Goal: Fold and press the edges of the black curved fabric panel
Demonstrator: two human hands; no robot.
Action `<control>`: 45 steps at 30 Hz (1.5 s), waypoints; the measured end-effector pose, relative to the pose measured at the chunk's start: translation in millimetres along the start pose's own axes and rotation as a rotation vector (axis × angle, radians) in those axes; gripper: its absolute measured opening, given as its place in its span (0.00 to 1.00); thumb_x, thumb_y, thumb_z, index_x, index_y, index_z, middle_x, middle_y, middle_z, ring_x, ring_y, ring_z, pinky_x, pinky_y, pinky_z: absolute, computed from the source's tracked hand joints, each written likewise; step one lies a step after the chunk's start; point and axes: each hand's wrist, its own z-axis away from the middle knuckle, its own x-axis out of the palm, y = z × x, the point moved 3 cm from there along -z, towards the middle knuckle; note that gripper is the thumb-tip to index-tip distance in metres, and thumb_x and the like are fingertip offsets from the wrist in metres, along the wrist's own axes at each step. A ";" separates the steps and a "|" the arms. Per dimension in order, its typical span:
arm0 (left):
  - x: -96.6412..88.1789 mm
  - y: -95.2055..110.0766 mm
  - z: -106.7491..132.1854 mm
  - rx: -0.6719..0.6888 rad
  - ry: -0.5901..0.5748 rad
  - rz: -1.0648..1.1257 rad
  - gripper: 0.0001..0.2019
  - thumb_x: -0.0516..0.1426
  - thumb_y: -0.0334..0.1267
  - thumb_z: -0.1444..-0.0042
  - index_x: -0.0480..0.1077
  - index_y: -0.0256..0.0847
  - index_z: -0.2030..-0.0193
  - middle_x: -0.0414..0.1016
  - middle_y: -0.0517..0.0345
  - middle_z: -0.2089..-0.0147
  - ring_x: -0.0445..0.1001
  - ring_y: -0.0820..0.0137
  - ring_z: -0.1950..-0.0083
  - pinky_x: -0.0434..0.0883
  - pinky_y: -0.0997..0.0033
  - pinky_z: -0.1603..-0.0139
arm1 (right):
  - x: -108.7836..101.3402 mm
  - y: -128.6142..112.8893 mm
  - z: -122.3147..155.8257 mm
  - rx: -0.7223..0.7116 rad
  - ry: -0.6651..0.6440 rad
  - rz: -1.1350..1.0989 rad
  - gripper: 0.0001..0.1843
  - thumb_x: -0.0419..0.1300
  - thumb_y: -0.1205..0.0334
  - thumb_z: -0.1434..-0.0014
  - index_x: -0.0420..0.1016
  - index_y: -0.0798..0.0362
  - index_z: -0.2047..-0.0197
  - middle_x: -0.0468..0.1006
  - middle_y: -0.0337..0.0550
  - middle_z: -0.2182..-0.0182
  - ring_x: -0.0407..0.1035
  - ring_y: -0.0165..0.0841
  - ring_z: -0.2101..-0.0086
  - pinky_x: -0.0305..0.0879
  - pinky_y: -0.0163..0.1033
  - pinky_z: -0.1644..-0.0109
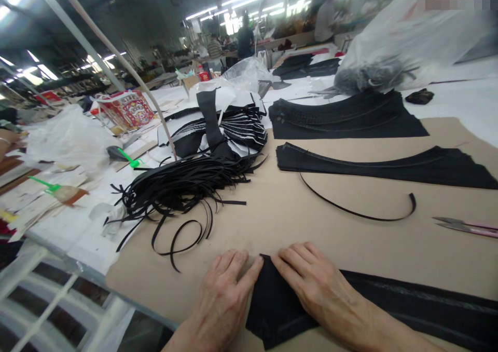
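A curved black fabric piece (408,310) lies along the near edge of a brown cardboard sheet (295,217). My right hand (315,284) lies flat on its left end, fingers stretched toward the pointed corner. My left hand (221,289) rests flat on the cardboard beside that corner, its fingertips touching the fabric's edge. Neither hand grips anything. A single thin curved black strip (361,214) lies in the middle of the cardboard.
A tangle of black strips (182,186) lies at left. Stacks of curved black pieces (389,165) (342,116) sit farther back. Scissors (467,226) lie at right. Plastic bags (408,45), paper and boxes crowd the white table behind. Other people work in the distance.
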 end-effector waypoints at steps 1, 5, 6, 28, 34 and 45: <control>-0.5 0.1 -0.2 0.003 0.001 -0.002 0.20 0.46 0.27 0.39 0.68 0.41 0.43 0.70 0.46 0.51 0.67 0.60 0.52 0.72 0.58 0.56 | -0.9 -0.7 0.0 -0.005 -0.001 0.012 0.12 0.51 0.78 0.40 0.70 0.60 0.55 0.71 0.48 0.62 0.62 0.38 0.63 0.58 0.45 0.56; -2.8 0.0 -1.1 0.006 0.002 -0.008 0.21 0.46 0.26 0.40 0.69 0.41 0.44 0.70 0.46 0.52 0.67 0.60 0.53 0.73 0.57 0.56 | -4.7 -3.3 -0.7 -0.029 -0.025 0.041 0.14 0.51 0.78 0.41 0.70 0.61 0.53 0.71 0.47 0.63 0.62 0.38 0.64 0.58 0.45 0.57; -3.2 -0.2 -0.8 0.008 -0.003 -0.005 0.21 0.46 0.26 0.40 0.68 0.41 0.43 0.70 0.46 0.52 0.67 0.59 0.53 0.73 0.57 0.56 | -5.6 -3.6 -0.9 -0.030 -0.026 0.042 0.14 0.51 0.78 0.41 0.70 0.61 0.54 0.70 0.47 0.64 0.62 0.38 0.64 0.58 0.45 0.57; -7.5 1.2 1.9 0.045 -0.131 0.202 0.19 0.47 0.29 0.39 0.66 0.40 0.42 0.71 0.49 0.52 0.67 0.63 0.53 0.71 0.61 0.55 | 0.1 -4.9 1.2 -0.038 -0.085 0.086 0.24 0.52 0.78 0.44 0.66 0.63 0.44 0.71 0.49 0.57 0.62 0.40 0.62 0.59 0.47 0.56; -6.9 0.0 7.6 0.072 -0.125 0.149 0.20 0.47 0.28 0.40 0.66 0.40 0.42 0.70 0.48 0.52 0.67 0.61 0.53 0.71 0.60 0.56 | -0.4 -7.4 0.8 -0.027 -0.095 0.149 0.29 0.51 0.78 0.45 0.63 0.62 0.39 0.71 0.51 0.57 0.63 0.41 0.61 0.60 0.50 0.55; -9.1 3.2 -0.8 0.004 -0.197 0.247 0.17 0.45 0.27 0.39 0.66 0.43 0.47 0.67 0.59 0.39 0.64 0.63 0.44 0.68 0.59 0.47 | 5.1 -2.6 1.9 -0.003 -0.123 0.220 0.31 0.50 0.78 0.43 0.60 0.59 0.36 0.71 0.52 0.55 0.63 0.44 0.56 0.60 0.54 0.50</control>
